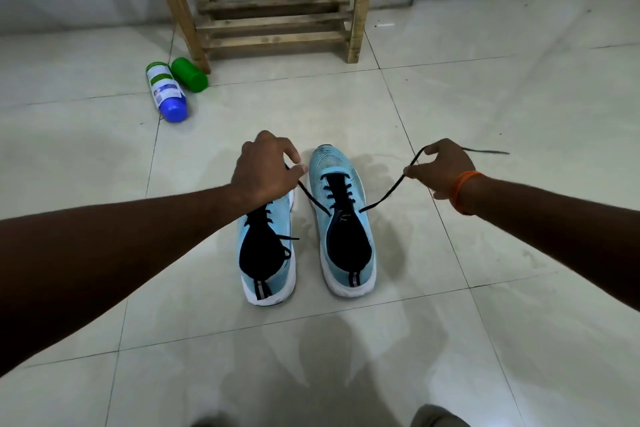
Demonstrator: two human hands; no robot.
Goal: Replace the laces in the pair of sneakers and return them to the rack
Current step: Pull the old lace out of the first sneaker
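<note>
Two light blue sneakers with black tongues stand side by side on the tiled floor, toes pointing away from me. The right sneaker [341, 218] has a black lace [388, 192] threaded through its eyelets, both ends drawn up and outward. My left hand [265, 172] pinches the left end above the left sneaker [268, 253], whose toe it hides. My right hand [441, 168], with an orange band at the wrist, pinches the right end, and the lace tip trails off to the right. The left sneaker's own black lace is threaded, with loose ends at its side.
A wooden shoe rack [270, 10] stands against the wall straight ahead. Two bottles lie on the floor by its left leg: a white one with a blue cap [166, 92] and a green one [189, 74]. Pale floor tiles surround the sneakers.
</note>
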